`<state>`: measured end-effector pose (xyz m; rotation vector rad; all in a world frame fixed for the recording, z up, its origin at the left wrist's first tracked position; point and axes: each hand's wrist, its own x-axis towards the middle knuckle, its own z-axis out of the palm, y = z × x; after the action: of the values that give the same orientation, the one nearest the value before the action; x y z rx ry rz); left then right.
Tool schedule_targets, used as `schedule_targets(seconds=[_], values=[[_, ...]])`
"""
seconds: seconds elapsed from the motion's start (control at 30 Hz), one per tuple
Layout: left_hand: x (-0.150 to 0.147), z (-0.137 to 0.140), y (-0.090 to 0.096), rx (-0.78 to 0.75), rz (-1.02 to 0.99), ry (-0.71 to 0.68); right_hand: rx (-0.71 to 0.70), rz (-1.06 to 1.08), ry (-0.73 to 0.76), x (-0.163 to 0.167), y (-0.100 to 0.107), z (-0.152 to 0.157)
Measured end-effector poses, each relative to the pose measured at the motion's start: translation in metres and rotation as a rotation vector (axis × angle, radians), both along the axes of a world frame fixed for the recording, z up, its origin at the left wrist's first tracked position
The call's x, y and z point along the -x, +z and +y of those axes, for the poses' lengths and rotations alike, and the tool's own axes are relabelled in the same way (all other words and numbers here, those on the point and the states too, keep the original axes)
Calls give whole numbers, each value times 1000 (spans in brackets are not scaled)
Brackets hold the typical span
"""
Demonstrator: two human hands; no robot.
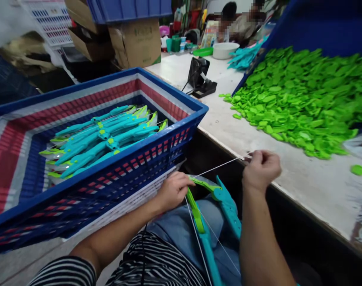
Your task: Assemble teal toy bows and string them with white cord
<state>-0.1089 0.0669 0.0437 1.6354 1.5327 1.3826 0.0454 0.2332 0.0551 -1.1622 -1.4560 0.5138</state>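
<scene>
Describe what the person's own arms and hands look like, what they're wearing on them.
Both arms are bare from above the elbow down. The left hand and right hand wear no gloves, and no rings, watch or bracelet show. Only at the left upper arm does a short sleeve appear, striped black and white like the shirt over the torso. The right arm's sleeve is out of frame.
</scene>
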Motion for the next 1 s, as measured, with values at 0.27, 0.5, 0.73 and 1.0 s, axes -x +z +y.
schedule_targets(seconds=[0.27, 0.5, 0.73, 1.0], values=[[17, 29, 33, 288, -337, 122, -148, -37, 422, 60, -25, -134], [20, 13, 49, 265, -224, 189, -133, 22, 418, 66, -25, -123], [9, 16, 45, 459, -832, 100, -129, 74, 318, 60, -13, -118], [11, 13, 52, 460, -760, 41, -56, 151, 448, 60, -7, -120]])
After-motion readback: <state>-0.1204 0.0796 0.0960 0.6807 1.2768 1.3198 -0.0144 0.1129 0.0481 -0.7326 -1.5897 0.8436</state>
